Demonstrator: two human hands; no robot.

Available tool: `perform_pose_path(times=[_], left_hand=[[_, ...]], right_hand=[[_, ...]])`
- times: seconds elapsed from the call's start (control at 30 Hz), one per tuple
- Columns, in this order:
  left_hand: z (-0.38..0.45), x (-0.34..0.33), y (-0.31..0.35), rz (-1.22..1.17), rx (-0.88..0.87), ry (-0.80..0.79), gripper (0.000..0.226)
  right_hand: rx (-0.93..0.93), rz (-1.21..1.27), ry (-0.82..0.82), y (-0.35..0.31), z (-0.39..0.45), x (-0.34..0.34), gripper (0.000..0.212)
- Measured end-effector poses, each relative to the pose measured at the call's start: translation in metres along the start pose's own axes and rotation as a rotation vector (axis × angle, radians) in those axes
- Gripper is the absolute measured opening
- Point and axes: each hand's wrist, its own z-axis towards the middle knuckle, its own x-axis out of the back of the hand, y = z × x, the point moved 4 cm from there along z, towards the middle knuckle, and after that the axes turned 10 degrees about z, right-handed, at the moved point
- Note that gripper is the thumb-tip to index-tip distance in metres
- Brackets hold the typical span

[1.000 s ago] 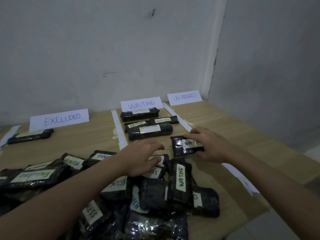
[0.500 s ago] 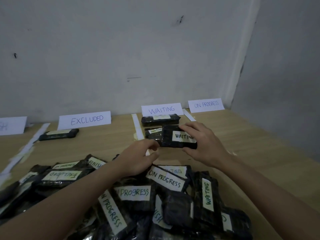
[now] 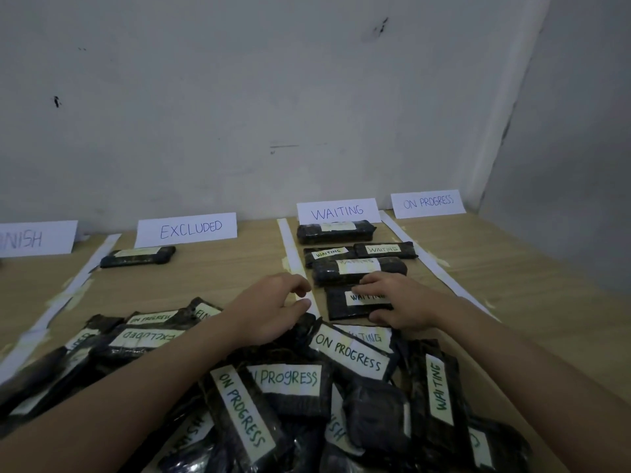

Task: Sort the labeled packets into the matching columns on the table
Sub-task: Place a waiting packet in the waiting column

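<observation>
On the worktop four paper signs stand against the wall: FINISH, cut off at the left edge, EXCLUDED, WAITING and ON PROGRESS. The WAITING column holds five black packets. The right hand grips the nearest one, the WAITING packet, which lies flat on the worktop; its fingers cover the end of the label. The left hand hovers just beside it with its fingers loosely curled, holding nothing. One packet lies in the EXCLUDED column; its label is too faint to read. The unsorted pile in front cannot be counted exactly, because many packets overlap.
</observation>
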Motion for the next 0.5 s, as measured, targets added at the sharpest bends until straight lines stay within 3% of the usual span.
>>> perform_pose_path(times=[0.3,0.5], left_hand=[[-0.004,-0.003,0.004,0.013,-0.036,-0.01,0.031],[-0.009,0.002,0.005,0.066,-0.074,-0.016,0.03]], right_hand=[[-0.006,-0.033,0.009,-0.009,-0.004,0.004,0.058],[0.138,0.014,0.081,-0.053,-0.017,0.018,0.036]])
